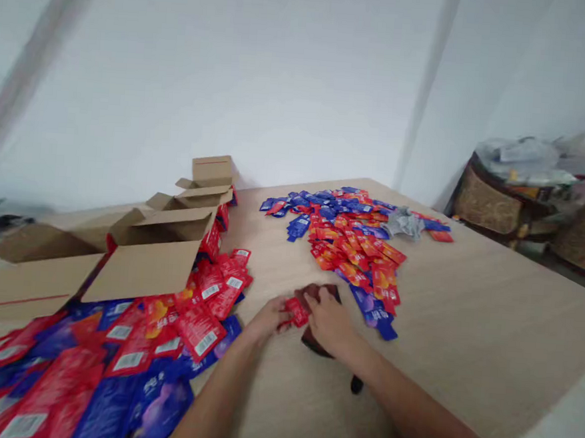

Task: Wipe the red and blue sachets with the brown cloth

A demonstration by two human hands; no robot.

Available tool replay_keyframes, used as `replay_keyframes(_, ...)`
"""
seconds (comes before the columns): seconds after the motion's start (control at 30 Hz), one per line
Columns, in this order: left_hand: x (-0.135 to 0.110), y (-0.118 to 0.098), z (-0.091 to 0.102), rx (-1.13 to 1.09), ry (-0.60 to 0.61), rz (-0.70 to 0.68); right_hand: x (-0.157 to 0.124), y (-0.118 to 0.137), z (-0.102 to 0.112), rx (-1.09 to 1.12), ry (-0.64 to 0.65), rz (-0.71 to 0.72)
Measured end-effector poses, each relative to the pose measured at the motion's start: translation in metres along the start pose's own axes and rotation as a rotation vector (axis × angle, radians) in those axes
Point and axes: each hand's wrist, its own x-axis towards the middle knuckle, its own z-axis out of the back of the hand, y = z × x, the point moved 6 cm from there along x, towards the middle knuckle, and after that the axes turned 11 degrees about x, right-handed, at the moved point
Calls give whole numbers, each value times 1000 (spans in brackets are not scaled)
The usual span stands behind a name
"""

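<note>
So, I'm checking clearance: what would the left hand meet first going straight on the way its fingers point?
Beyond the red packet it holds, the left hand would probably meet the brown object first, or the right hand upon it; depth leaves the order unclear.

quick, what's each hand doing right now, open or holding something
Left hand: closed, holding a small red packet.
Right hand: touching a dark brown object; whether it grips cannot be told.

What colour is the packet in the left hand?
The packet is red, best seen in the head view.
</note>
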Motion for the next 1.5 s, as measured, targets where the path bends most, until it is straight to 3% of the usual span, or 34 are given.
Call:
replay_keyframes(0.13,3,-5,-2,-3,43,-3,-9,8,4,-25,37,-6)
replay_keyframes(0.27,1,-9,-5,-6,97,-11,-11,25,4,58,73,122)
replay_keyframes(0.4,4,-5,-6,-9,77,15,-4,4,11,31,42,-17)
replay_keyframes(0.47,7,-2,-7,-1,86,27,-6,5,8,-6,44,-33)
replay_keyframes(0.63,9,0,-7,-29,72,24,-15,28,-6,-9,97,90)
replay_keyframes(0.8,8,1,-5,-40,51,48,-14,7,1,-96,82,-113)
replay_keyframes(1.0,11,4,-6,-89,72,20,-26,39,-12,-59,168,105)
replay_keyframes(1.1,11,6,-3,-100,42,9,-15,17,-3,21,166,83)
replay_keyframes(1.23,12,9,9,-182,-59,-40,3,-42,21,0,60,-155)
replay_keyframes(1.3,14,10,16,-220,-97,-68,5,-58,34,8,-33,-225)
replay_keyframes(1.43,15,12,30,-186,-184,-80,2,-61,56,67,-262,-209)
replay_keyframes(1.5,15,15,36,-151,-240,-42,2,-57,58,85,-264,-183)
